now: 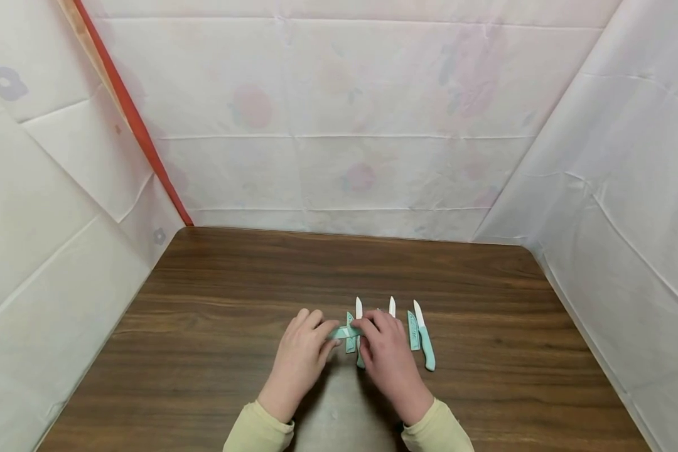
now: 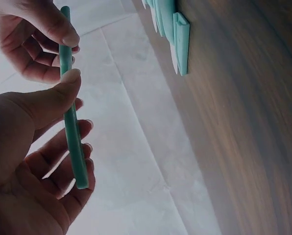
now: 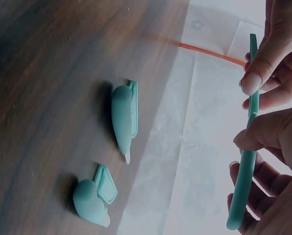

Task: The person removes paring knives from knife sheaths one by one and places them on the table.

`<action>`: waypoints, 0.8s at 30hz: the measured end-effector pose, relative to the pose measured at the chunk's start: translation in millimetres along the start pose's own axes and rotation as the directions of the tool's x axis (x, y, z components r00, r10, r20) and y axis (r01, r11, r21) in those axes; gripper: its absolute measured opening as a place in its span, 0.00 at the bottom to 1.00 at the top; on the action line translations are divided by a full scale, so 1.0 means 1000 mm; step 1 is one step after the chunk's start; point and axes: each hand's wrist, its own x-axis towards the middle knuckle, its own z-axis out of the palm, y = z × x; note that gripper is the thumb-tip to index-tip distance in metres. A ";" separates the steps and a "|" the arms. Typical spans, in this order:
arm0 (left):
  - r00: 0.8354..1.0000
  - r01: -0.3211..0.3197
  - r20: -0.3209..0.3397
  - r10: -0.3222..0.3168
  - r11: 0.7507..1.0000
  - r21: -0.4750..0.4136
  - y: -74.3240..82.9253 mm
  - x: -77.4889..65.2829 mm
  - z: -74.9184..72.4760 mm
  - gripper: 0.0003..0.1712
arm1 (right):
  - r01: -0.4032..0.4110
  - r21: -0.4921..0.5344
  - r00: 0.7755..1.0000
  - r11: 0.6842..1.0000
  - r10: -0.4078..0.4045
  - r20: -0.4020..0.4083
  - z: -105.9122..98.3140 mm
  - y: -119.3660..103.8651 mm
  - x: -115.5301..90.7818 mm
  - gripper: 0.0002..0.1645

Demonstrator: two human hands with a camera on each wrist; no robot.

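Between both hands, level above the table, is a teal-handled knife with a teal sheath on its blade end. My left hand [image 1: 302, 348] pinches the sheath [image 3: 254, 49] between thumb and fingers. My right hand [image 1: 392, 355] grips the knife handle [image 3: 241, 191], thumb on its near side. Below and beyond the hands lie more small knives with white blades. One knife [image 1: 358, 306] is partly covered by the right hand, and a second one's blade [image 1: 392, 306] shows above that hand. The third knife [image 1: 426, 345] lies in full view at the right.
A loose teal sheath [image 1: 413, 331] lies left of the rightmost knife. Another sheath [image 1: 350, 345] lies under the held knife, left of the nearest blade. The brown wood-grain table [image 1: 231, 270] is bordered by pale floral cloth [image 1: 328, 94], with a red strip [image 1: 141, 132] at left.
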 end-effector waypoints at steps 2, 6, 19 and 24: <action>1.000 -0.003 -0.004 0.003 1.000 -0.009 0.001 0.001 -0.001 0.17 | 0.001 0.003 1.000 1.000 -0.001 -0.002 -0.001 0.001 0.000 0.18; 1.000 -0.003 -0.001 0.003 1.000 -0.019 0.001 0.001 -0.001 0.17 | 0.004 0.009 1.000 1.000 -0.004 0.009 -0.004 0.001 0.001 0.18; 1.000 -0.006 -0.016 0.005 0.999 -0.043 0.002 -0.001 0.001 0.16 | 0.015 0.012 0.999 1.000 -0.015 0.034 -0.007 0.004 0.001 0.17; 1.000 -0.006 -0.025 0.005 0.999 -0.042 0.003 -0.001 0.001 0.15 | 0.004 0.021 0.999 1.000 -0.005 0.037 -0.008 0.004 0.000 0.17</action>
